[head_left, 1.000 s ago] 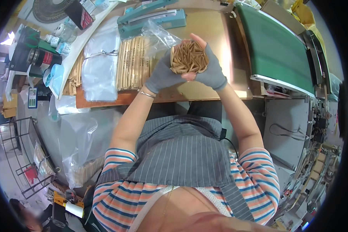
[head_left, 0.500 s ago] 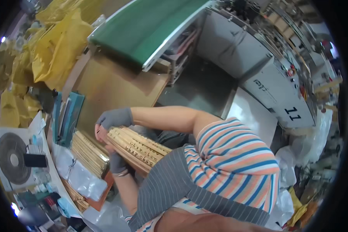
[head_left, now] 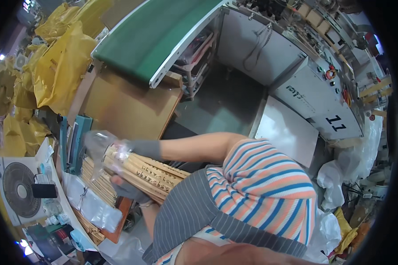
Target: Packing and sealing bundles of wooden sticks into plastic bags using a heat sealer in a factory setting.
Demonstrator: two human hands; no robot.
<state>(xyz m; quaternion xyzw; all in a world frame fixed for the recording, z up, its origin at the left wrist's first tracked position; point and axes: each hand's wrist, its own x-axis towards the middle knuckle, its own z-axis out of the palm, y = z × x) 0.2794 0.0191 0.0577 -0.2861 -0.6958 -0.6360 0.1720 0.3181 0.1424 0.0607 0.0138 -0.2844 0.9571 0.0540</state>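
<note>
Bundle of bamboo sticks (head_left: 141,170) being held above the edge of the brown tabletop (head_left: 124,106), half inside a clear plastic bag (head_left: 99,143).

Head view: risking a spill of loose sticks, in my judgement, since the bag mouth is looking slack and the bundle is lying tilted. Left hand (head_left: 128,191), gloved grey, gripping the bundle from beneath; right hand (head_left: 139,148), also gloved, pressing on top of the bundle near the bag, forearm stretching across the torso. More sticks (head_left: 97,185) lying below the bundle, beside bagged packs (head_left: 93,207).
</note>
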